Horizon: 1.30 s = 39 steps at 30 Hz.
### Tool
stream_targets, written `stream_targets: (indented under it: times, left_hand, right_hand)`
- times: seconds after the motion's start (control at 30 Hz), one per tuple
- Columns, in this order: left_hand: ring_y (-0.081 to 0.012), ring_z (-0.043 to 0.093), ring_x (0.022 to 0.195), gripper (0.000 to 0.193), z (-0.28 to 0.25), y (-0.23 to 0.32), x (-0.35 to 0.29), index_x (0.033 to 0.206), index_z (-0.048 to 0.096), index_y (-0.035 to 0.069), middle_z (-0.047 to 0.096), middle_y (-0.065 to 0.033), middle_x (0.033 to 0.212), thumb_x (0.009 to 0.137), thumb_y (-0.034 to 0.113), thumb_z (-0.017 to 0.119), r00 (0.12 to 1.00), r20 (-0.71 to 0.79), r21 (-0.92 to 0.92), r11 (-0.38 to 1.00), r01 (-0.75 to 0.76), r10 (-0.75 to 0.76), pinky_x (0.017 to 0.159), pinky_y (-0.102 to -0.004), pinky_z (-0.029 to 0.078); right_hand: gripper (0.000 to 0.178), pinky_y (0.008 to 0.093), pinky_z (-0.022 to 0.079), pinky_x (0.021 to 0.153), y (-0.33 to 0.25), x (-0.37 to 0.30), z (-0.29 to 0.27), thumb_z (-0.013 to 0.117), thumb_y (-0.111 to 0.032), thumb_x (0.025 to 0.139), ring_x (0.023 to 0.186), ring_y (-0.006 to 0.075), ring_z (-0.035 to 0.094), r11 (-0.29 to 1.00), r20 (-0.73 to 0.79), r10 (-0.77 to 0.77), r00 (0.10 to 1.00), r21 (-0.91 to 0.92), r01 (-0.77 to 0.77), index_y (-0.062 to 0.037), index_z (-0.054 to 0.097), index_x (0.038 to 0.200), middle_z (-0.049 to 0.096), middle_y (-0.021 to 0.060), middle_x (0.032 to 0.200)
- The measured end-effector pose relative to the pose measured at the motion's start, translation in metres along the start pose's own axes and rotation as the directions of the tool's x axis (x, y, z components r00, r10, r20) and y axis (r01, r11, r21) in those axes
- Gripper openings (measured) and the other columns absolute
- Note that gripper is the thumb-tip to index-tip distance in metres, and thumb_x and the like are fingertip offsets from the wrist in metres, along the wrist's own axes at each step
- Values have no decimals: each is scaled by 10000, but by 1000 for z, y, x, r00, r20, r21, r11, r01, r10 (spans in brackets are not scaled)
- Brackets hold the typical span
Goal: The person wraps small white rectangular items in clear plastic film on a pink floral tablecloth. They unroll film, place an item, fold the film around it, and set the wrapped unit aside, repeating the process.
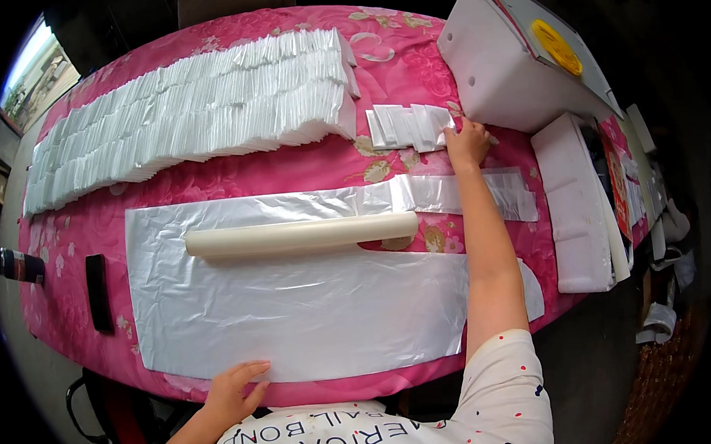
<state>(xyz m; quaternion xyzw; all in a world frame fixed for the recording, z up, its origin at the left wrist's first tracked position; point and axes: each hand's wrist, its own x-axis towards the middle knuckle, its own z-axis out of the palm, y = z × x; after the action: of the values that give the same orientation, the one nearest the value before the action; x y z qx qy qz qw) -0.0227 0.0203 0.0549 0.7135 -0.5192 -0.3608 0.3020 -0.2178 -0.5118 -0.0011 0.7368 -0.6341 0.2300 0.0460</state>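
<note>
A white plastic bag (296, 321) lies spread flat before me, its long handle strip (442, 195) stretching to the right. Across it rests a cream-coloured tube (300, 234). My left hand (237, 390) lies at the bag's near edge, fingers stretched out and holding nothing. Reaching far to the right, my right hand (469, 142) has its fingers closed at the end of a short row of folded plastic bags (407, 128), on the outermost folded bag. My right forearm covers part of the handle strip and of the spread bag's right end.
Tightly packed rows of folded plastic bags (196, 102) fill the far left of the pink flowered tablecloth (288, 161). White foam boxes (492, 62) stand on the right, with a yellow roll (557, 47) on top. A phone (99, 293) and a dark jar (18, 265) are at left.
</note>
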Motion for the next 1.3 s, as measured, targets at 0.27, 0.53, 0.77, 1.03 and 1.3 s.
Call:
stream_targets:
  times: [0.27,0.53,0.77,1.03,1.3]
  left_hand:
    - [-265,607,958,319,1,-8,11,1079,597,59,617,-95,1097,762,79,633,990,21,125,982,-142,140,803,-345,496]
    - [-485,161,1313,675,31,6,73,1327,372,25,137,-289,1441,773,295,650,940,-64,346,891,-294,335,1042,-518,229]
    - [-492,45,1340,716,62,19,84,1334,375,54,60,-266,1471,765,421,606,918,15,433,825,-363,397,1063,-543,162]
    - [-503,90,1326,681,77,33,84,1254,484,43,167,-251,1452,721,443,628,890,68,447,784,-431,450,1058,-539,195]
    - [-482,107,1334,652,90,46,84,1223,513,46,210,-214,1449,695,406,644,867,141,440,754,-487,477,1046,-554,220]
  right_hand:
    - [468,396,380,930,-64,-158,-94,672,-234,775,1065,310,502,532,151,-801,580,624,572,-41,543,1182,574,134,1126]
    - [541,423,333,1004,-42,-305,-162,604,-282,819,1176,335,437,530,390,-805,448,811,247,-36,464,1280,467,196,1266]
    - [597,446,200,1080,42,-306,-154,540,-329,852,1334,325,253,793,420,-607,675,364,487,-76,362,1363,282,160,1441]
    - [457,537,206,1049,193,-234,-184,559,-203,826,1258,296,371,849,359,-147,922,-432,304,-50,486,1250,451,143,1321]
    - [406,408,357,988,80,-264,-195,529,-21,788,1159,347,467,893,6,-228,974,400,207,8,507,1193,525,187,1210]
